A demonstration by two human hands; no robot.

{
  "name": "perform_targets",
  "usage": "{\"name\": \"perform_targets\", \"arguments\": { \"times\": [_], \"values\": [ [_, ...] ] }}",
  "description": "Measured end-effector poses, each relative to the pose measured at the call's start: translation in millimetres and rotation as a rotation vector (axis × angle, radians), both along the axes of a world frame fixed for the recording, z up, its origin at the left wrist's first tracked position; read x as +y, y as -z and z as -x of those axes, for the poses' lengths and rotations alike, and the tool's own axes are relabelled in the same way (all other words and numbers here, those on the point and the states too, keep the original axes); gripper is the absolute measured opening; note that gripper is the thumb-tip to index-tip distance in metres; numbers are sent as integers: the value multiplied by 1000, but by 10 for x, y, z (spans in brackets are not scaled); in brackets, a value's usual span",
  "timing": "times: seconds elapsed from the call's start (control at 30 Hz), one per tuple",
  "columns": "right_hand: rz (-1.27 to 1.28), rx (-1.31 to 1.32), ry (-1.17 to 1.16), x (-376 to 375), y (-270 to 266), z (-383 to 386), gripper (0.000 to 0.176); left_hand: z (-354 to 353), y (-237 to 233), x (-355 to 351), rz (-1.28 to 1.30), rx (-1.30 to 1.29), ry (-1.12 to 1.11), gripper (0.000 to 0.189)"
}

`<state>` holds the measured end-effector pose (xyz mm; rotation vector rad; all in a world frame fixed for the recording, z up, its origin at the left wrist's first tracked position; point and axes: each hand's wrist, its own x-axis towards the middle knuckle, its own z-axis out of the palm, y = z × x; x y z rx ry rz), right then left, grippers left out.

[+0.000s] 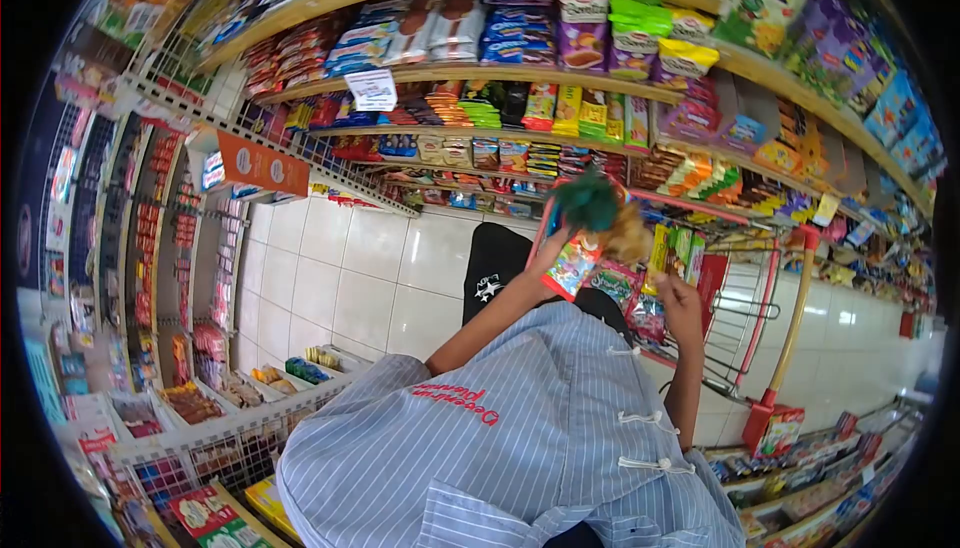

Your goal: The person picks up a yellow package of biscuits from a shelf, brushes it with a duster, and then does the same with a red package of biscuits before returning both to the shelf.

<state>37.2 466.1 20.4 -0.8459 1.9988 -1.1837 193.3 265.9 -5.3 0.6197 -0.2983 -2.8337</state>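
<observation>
My left hand [552,250] is closed on a small red snack packet [573,266] with a colourful print, tilted in front of my lap. To its right, my right hand [680,300] has curled fingers, pinching the lower end of a slim yellow packet [659,247]. Beside that packet is a green and dark one [686,254]. A pink and green packet [614,282] lies between my hands. Just beyond my left hand is a fuzzy teal thing [586,202], with a blurred tan one [627,235] next to it; I cannot make out either.
A red-framed wire shopping cart [762,293] stands at my right, with a yellowish upright bar [793,318]. Shelves of packaged snacks [520,28] curve across the front. Wire racks [215,428] with goods stand at left. White tiles [350,258] cover the floor.
</observation>
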Motion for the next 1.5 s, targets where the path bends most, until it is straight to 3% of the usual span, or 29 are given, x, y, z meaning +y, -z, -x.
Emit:
{"name": "perform_targets", "arguments": {
  "times": [0.03, 0.17, 0.23, 0.3, 0.33, 0.37, 0.43, 0.5, 0.53, 0.57, 0.63, 0.7, 0.77, 0.8, 0.83, 0.87, 0.9, 0.93, 0.97, 1.0, 1.03, 1.07, 1.23, 1.3, 1.33, 1.37, 1.43, 1.47, 1.5],
  "values": [
    [50, 156, 128, -12, 26, 55, 33, -13, 4, -30, 62, 43, 76, 46],
    [88, 220, 226, -106, -17, 139, 41, -39, -51, -98, -20, 86, 36, 47],
    [69, -140, 115, -108, -154, 80, 40, -71, -164, -137, 4, 154, 20, 44],
    [4, -241, 5, -126, -260, 34, 39, -94, -235, -119, -175, -32, -138, 46],
    [-56, -296, -188, -168, -368, -28, 37, -142, 411, -162, -144, 172, -76, 47],
    [-114, -352, -379, -206, -427, -64, 35, -169, 243, -280, -127, 255, 95, 43],
    [-159, -290, -438, -231, -369, -41, 33, -249, -269, -188, 356, 30, -58, 40],
    [-28, -163, -208, -179, -103, 77, 32, -199, 230, -122, -286, 279, -127, 41],
    [11, -7, -53, -172, 0, 119, 32, -171, -116, -94, 63, 21, -180, 42],
    [6, -9, -52, -168, 6, 159, 32, -182, -223, -108, 5, 25, -61, 42],
    [-48, 94, 204, -186, -3, 198, 38, -220, -243, -82, -1, 1, -43, 41],
    [-9, 63, 178, -132, -86, 169, 37, -245, -218, -99, 17, -6, -69, 41],
    [-73, -284, -57, -75, -269, 40, 33, -260, -203, -76, 54, -9, -167, 41],
    [-123, -410, -153, -76, -372, -36, 30, -295, -79, -105, -85, 253, -70, 42],
    [-125, -414, -143, -76, -353, -56, 30, -336, -34, -149, -229, 513, 29, 43],
    [-122, -339, -278, -94, -315, -62, 29, -352, -38, -157, 156, 129, -62, 44],
    [-118, -264, -413, -127, -291, -69, 27, -328, 59, -150, 152, 125, -54, 44],
    [-102, -190, -356, -187, -355, -77, 26, -292, 224, -135, -25, 282, -15, 44],
    [-104, -194, -350, -188, -285, -49, 26, -264, 26, -124, -203, 438, 20, 45],
    [-32, -78, -174, -181, -153, 9, 28, -295, -190, -102, -149, 85, -130, 44],
    [40, 38, 2, -211, -92, 32, 30, -336, -181, -150, 128, 168, -35, 41],
    [50, 85, 130, -239, -42, 48, 36, -342, -181, -138, 151, 88, -46, 40],
    [46, -102, 232, -227, -204, 45, 37, -306, -327, -93, 237, -30, -140, 37],
    [-4, -339, 64, -161, -268, 36, 41, -331, -200, -125, 241, -73, -72, 37],
    [-32, -343, -36, -140, -301, 9, 37, -348, -379, -73, 329, -58, -117, 37],
    [-36, -347, -35, -144, -340, -21, 37, -462, -160, -92, 361, 92, -161, 37],
    [10, -359, -490, -167, -425, -51, 30, -388, -200, -61, 1101, -246, -275, 33],
    [-155, -374, -553, -186, -457, -22, 25, -395, -647, -160, 188, -136, 21, 32],
    [-155, -372, -547, -203, -435, 0, 25, -405, -504, -188, 188, -133, 27, 32]
  ]
}}
